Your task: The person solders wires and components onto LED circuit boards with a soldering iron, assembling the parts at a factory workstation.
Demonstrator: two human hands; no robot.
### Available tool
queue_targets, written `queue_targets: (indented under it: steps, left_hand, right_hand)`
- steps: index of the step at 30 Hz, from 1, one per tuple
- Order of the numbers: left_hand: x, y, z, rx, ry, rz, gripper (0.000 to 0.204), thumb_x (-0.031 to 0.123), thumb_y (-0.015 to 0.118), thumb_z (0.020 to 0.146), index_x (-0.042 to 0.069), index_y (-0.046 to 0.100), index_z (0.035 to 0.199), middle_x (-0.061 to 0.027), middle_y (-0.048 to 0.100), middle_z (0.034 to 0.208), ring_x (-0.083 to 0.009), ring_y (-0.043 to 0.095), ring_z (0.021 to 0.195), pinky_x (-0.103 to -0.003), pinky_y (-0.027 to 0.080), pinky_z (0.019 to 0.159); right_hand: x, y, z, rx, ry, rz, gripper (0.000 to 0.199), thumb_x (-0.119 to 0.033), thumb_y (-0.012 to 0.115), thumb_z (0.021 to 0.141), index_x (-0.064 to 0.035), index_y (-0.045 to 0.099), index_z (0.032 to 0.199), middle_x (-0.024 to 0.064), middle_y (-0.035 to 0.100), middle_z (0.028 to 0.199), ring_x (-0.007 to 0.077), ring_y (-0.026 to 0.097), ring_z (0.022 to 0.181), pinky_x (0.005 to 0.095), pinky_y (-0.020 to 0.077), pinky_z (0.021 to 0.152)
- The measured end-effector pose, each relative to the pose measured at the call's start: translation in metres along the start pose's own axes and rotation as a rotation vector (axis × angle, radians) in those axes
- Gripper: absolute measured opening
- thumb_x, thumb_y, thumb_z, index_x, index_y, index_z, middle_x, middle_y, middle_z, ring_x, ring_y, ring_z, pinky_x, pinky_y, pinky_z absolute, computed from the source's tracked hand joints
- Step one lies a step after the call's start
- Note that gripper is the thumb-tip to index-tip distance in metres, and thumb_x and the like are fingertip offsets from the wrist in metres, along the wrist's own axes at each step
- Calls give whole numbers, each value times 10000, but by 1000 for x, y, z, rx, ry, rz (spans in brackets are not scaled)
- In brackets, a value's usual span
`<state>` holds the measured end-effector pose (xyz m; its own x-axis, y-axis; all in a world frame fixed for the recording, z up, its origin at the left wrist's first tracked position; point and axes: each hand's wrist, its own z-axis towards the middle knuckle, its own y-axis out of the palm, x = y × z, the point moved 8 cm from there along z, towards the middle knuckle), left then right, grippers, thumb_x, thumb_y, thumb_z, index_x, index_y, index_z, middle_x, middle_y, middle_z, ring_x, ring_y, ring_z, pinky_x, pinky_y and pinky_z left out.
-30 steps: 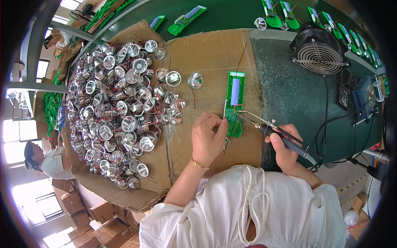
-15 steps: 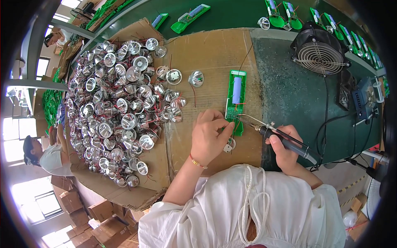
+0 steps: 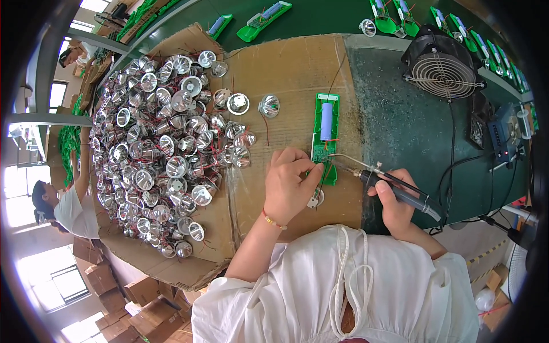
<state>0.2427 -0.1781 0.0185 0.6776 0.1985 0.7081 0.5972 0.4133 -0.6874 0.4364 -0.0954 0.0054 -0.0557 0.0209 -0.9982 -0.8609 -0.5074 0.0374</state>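
A green plastic housing [image 3: 318, 117] lies lengthwise on the cardboard before me, holding a lavender cylindrical battery [image 3: 326, 121] and a small green circuit board [image 3: 321, 153]. My left hand [image 3: 290, 182] is closed in a pinch at the board's left edge; what its fingertips grip is too small to make out. Wrapped in my right hand [image 3: 394, 201] is a soldering iron [image 3: 394, 194] with a thin curved metal feed tube, its tip at the board. Partly behind my left hand, a reflector cup [image 3: 319, 198] with a white base lies at the housing's lower end, near thin wires.
A large cardboard box [image 3: 166, 274] at left is heaped with silvery reflectors [image 3: 177, 166]. Several loose ones lie beside it. A black fan [image 3: 443, 77] and a blue soldering station [image 3: 503, 137] stand at right. More green housings [image 3: 263, 22] line the far side. Two people are at left.
The iron's tip and feed tube have shifted slightly up and left over the board. My left hand stays pinched almost in place. The person at far left has reached an arm upward.
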Motion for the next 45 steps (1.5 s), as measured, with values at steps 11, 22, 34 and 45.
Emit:
queue_targets:
  steps: [11,22,34,45]
  left_hand:
    - [0,3,0,-25,-26,30,101,144,673,705,68,650,642,-38,567,760,-251,500,792,-355,391,710]
    - [7,-30,7,129,-203,-181,186,203,683,742,19,655,747,-110,615,729,-230,587,591,-313,471,556]
    - [-6,23,216,-49,24,258,218,243,593,751,38,665,727,-154,627,657,-306,621,625,-373,500,625]
    - [-93,-35,300,-117,-173,709,558,248,677,632,230,512,1164,-154,507,1100,-328,514,1023,-403,437,867]
  right_hand:
    - [6,-13,0,68,11,143,133,-88,583,833,9,497,864,97,601,714,128,581,630,245,457,590]
    - [7,-31,8,133,45,131,154,-113,591,831,2,492,854,88,604,697,107,560,620,228,434,570]
    - [19,-47,15,123,75,0,156,-120,627,814,-14,511,822,65,620,694,90,560,625,237,450,579]
    - [19,-45,19,99,112,46,130,-86,637,789,-23,524,807,48,632,685,76,565,595,237,452,541]
